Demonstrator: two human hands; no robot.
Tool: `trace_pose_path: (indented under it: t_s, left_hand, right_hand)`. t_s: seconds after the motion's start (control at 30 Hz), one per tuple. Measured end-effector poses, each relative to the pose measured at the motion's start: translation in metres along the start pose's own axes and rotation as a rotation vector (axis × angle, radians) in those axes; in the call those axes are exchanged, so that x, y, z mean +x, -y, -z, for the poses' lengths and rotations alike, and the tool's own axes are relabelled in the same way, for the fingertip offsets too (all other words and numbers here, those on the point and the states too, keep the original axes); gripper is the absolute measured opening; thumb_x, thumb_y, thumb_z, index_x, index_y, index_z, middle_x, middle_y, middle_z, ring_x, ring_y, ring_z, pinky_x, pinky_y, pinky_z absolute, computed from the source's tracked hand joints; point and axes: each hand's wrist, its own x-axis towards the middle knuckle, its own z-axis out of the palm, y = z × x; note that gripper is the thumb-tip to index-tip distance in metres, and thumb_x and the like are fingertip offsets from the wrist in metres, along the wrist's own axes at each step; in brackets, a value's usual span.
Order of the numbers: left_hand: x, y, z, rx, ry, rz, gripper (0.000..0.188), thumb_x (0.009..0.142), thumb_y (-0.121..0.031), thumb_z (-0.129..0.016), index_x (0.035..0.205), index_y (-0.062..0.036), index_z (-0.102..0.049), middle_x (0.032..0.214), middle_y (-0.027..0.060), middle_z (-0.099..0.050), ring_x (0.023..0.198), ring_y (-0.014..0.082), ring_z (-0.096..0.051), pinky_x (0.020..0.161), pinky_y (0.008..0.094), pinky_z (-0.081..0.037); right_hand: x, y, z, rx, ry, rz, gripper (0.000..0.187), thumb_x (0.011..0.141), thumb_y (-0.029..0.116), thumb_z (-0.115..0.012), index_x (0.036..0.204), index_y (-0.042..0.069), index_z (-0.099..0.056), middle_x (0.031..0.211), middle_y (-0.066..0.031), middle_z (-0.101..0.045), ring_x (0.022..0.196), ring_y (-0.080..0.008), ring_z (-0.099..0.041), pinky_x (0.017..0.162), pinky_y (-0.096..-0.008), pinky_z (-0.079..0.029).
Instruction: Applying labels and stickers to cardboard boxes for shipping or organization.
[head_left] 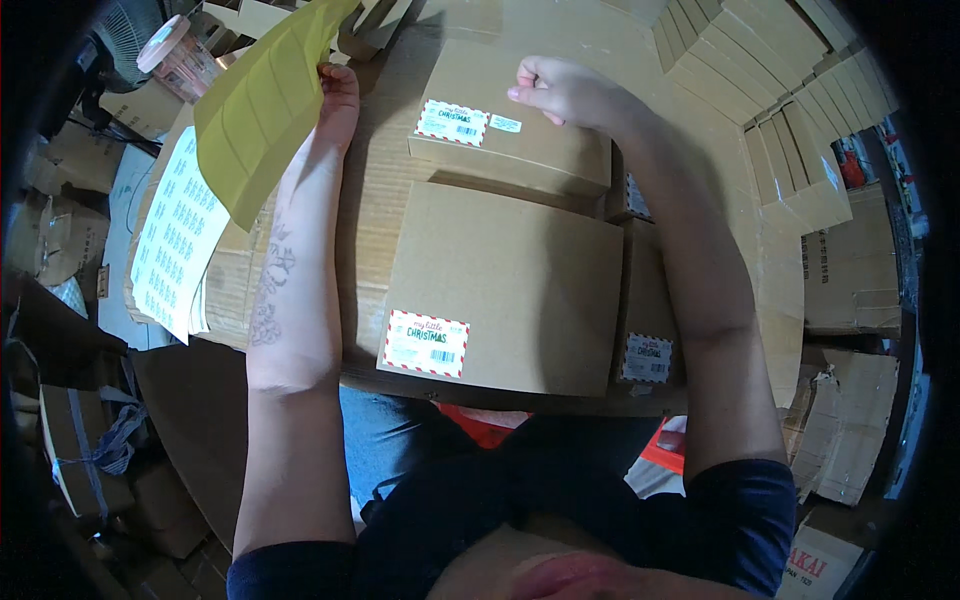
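My left hand (340, 98) pinches the edge of a yellow sheet (262, 112), which looks like label backing paper and hangs bent over the left side. My right hand (568, 90) is closed, thumb against fingers, above the far brown cardboard box (560, 160); whatever it may hold is too small to make out. That box bears a striped-border label (452, 121) and, beside it, a small white sticker (506, 123). Nearer to me lies a larger flat cardboard box (510, 280) with a similar label (426, 343) at its lower left corner.
Printed white label sheets (175, 240) lie at the table's left edge. Another labelled box (648, 340) sits under my right forearm. Stacked cardboard boxes (745, 60) line the far right. A plastic cup (180, 58) and a fan (122, 45) stand at the far left.
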Motion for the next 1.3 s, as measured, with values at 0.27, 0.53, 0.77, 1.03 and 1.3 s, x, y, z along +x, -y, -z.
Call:
trace_pose_path:
  t_s: [0.27, 0.53, 0.77, 1.03, 1.3]
  left_hand:
    - [-0.01, 0.02, -0.039, 0.26, 0.01, 0.013, 0.021, 0.094, -0.019, -0.056, 0.105, -0.0007, -0.058, 0.084, 0.0076, -0.057, 0.081, 0.0188, -0.058, 0.068, 0.0242, -0.053]
    - [-0.045, 0.051, -0.105, 1.064, 0.117, 0.03, 0.025, 0.094, -0.018, -0.054, 0.108, -0.0041, -0.07, 0.095, 0.0047, -0.069, 0.083, 0.0086, -0.063, 0.074, 0.0235, -0.05]
    - [-0.044, 0.046, -0.105, 1.017, 0.065, 0.114, 0.029, 0.092, -0.013, -0.049, 0.109, -0.0021, -0.069, 0.098, 0.0038, -0.068, 0.086, 0.0094, -0.06, 0.079, 0.0227, -0.046]
    - [-0.052, 0.061, -0.11, 1.155, 0.222, 0.139, 0.028, 0.09, -0.017, -0.052, 0.109, -0.0023, -0.067, 0.09, -0.0001, -0.063, 0.081, 0.0083, -0.054, 0.073, 0.0211, -0.042]
    - [-0.053, 0.069, -0.117, 0.899, 0.19, 0.143, 0.03, 0.092, -0.012, -0.048, 0.113, 0.0001, -0.065, 0.098, 0.0063, -0.066, 0.086, 0.0112, -0.061, 0.079, 0.025, -0.049]
  right_hand:
    - [-0.009, 0.01, 0.02, -0.005, 0.243, 0.145, 0.028, 0.089, 0.03, -0.064, 0.1, 0.008, -0.05, 0.062, 0.0026, -0.047, 0.053, -0.007, -0.046, 0.048, -0.0262, -0.035]
    - [0.004, 0.013, 0.022, 0.574, -0.302, 0.157, 0.02, 0.096, 0.015, -0.05, 0.111, 0.005, -0.059, 0.072, 0.004, -0.054, 0.058, -0.003, -0.047, 0.051, -0.0166, -0.034]
    - [-0.012, 0.041, 0.027, -0.024, -0.916, 0.539, 0.029, 0.091, 0.016, -0.058, 0.118, 0.009, -0.054, 0.093, -0.0043, -0.063, 0.085, -0.0184, -0.06, 0.078, -0.0271, -0.043]
    - [-0.015, 0.073, 0.007, -0.2, -0.717, 0.741, 0.015, 0.087, 0.013, -0.061, 0.095, 0.001, -0.064, 0.085, -0.0083, -0.063, 0.083, -0.0222, -0.061, 0.072, -0.0337, -0.048]
    - [-0.031, 0.094, 0.012, -0.353, -0.864, 0.749, 0.006, 0.085, 0.011, -0.061, 0.085, 0.005, -0.061, 0.086, -0.0102, -0.06, 0.086, -0.0276, -0.059, 0.076, -0.0365, -0.047]
